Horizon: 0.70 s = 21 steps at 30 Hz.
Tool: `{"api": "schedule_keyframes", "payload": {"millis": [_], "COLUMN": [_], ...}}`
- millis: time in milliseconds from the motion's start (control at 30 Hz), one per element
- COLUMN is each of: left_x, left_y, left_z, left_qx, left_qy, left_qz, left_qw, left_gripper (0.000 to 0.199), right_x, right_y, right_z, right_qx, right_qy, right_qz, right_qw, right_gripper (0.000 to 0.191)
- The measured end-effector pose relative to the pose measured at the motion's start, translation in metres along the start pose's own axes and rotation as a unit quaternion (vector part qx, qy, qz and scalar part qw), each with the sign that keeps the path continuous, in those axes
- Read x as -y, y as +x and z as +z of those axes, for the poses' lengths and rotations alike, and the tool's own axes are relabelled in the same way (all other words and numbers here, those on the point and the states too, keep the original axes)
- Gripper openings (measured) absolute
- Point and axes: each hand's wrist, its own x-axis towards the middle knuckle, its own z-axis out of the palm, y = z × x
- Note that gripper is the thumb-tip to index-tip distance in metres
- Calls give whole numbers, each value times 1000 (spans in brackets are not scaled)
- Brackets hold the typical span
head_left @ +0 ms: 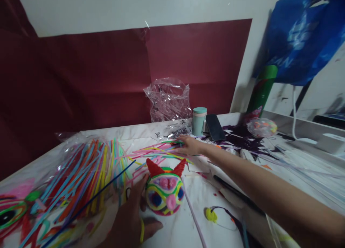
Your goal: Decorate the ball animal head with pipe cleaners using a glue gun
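Near side: left hand [132, 215] is at the left side of a round multicolour face figure [165, 196] with red pointed ears, blue eyes and a pink nose. Figure sits upright on the white marbled table [180, 233], facing the camera. Left grip: fingers and thumb apart, curved round the figure's side; can't tell if it bears any load. Yellow band [142, 230] on that hand. Long dark-blue fuzzy stem [94, 197] slants just left of the hand; can't tell if it touches.

Right of figure: lavender fuzzy stem [193, 214], then a yellow lump [211, 215] with a dark strand. Far left edge: second colourful piece [10, 215] with a black eye, cut off by the frame.

Further out, left: thick bundle of mixed-colour fuzzy stems [83, 176] in clear plastic. Behind figure: loose pink, yellow and green stems [153, 153]. Right hand [190, 146] is over their right end, grip open, palm down, forearm across the table.

Back: black phone [215, 127] tilted beside a mint lidded cup [199, 122]; dark purple scraps [238, 138] and a clear-wrapped speckled ball [261, 127] to the right. Clear plastic bag [170, 101] stands left of the cup. Green cylinder [262, 88] back right, blue bag [307, 36] hanging above, maroon sheet [107, 79] on the wall
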Motion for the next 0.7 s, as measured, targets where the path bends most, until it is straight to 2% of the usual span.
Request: {"api": "schedule_keyframes", "payload": {"millis": [67,133,267,367,467,567,633,700], "left_x": [-1,2,11,12,10,10,12,15], "left_y": [0,0,2,0,-2,-2,-1,0], "left_z": [0,2,9,15,16,11,9,8], "left_qx": [-9,-12,2,-30,-47,-32,-7,2], "left_qy": [14,20,24,27,19,10,11,17], "left_qz": [-12,-18,-14,-14,-20,5,18,20], "left_qw": [1000,1000,1000,999,999,999,1000,1000], "left_gripper": [91,87,86,77,72,70,67,65], "right_x": [1,6,12,14,16,16,15,10], "right_y": [13,13,-10,-25,-29,-28,-28,-32], "right_z": [19,37,59,61,57,54,51,44], "right_qx": [0,-2,-31,-45,-65,-73,-57,-37], "right_qy": [-23,-49,-90,-107,-114,-98,-80,-70], "right_qz": [-7,-20,-63,-97,-120,-141,-163,-190], "right_qw": [1000,999,994,989,984,982,982,979], "right_gripper": [58,59,24,23,23,21,19,29]}}
